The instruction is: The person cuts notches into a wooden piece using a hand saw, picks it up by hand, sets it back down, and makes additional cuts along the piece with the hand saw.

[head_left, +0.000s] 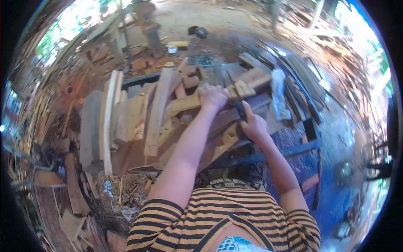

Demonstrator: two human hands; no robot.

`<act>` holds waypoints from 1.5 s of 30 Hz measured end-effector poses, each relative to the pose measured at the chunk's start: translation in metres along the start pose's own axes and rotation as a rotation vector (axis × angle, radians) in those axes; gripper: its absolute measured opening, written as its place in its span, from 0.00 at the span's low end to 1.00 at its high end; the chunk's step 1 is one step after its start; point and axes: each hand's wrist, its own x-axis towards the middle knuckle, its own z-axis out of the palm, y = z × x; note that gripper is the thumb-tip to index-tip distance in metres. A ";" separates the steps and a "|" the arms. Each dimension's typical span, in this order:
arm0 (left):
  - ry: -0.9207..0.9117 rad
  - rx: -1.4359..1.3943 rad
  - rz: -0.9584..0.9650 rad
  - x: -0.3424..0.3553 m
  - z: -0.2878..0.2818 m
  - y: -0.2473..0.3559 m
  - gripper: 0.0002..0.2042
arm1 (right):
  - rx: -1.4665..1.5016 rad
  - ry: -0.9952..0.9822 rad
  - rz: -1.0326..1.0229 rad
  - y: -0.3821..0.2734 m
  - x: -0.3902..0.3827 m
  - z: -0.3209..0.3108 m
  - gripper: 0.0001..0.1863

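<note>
My left hand [214, 97] is closed over a pale wooden beam [182, 106] lying slantwise on the pile in front of me. To its right, my right hand [254, 126] grips a hand tool [241, 110] by its dark handle. A narrow dark blade runs from that handle up and away, against the beam's notched part [244, 89]. Blur hides whether it is a saw or a file. Another notched timber [226, 140] lies below, between my forearms.
Several planks [158, 111] stand crosswise at the left of the pile. A clear plastic-wrapped item [278, 94] lies right of the tool. A blue metal frame [289, 149] runs at the right. Scrap wood and shavings [126, 191] litter the ground at left.
</note>
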 end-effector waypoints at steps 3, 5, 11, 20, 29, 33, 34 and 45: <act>0.087 -0.018 0.029 0.005 0.016 -0.006 0.25 | -0.033 -0.037 0.053 -0.003 0.003 0.003 0.41; 0.067 -0.012 0.016 0.003 0.013 -0.004 0.25 | -0.021 -0.027 0.039 0.004 -0.021 0.003 0.41; 0.025 -0.006 0.009 0.000 0.012 -0.001 0.24 | 0.054 -0.045 0.012 0.009 -0.100 -0.023 0.41; 0.006 -0.014 0.004 0.002 0.013 -0.005 0.23 | 0.123 0.057 -0.054 -0.009 -0.078 -0.036 0.41; 0.007 -0.031 -0.008 0.001 0.011 -0.003 0.21 | 0.011 -0.024 -0.004 -0.009 -0.063 -0.010 0.42; 0.011 -0.046 -0.007 0.001 0.010 -0.002 0.21 | -0.016 -0.041 -0.005 -0.011 -0.064 -0.008 0.42; 0.000 -0.049 -0.001 0.002 0.011 -0.002 0.21 | -0.011 -0.051 -0.005 -0.012 -0.065 -0.007 0.42; 0.043 -0.070 0.003 0.001 0.014 -0.001 0.22 | -0.081 -0.060 0.016 -0.023 -0.004 0.002 0.39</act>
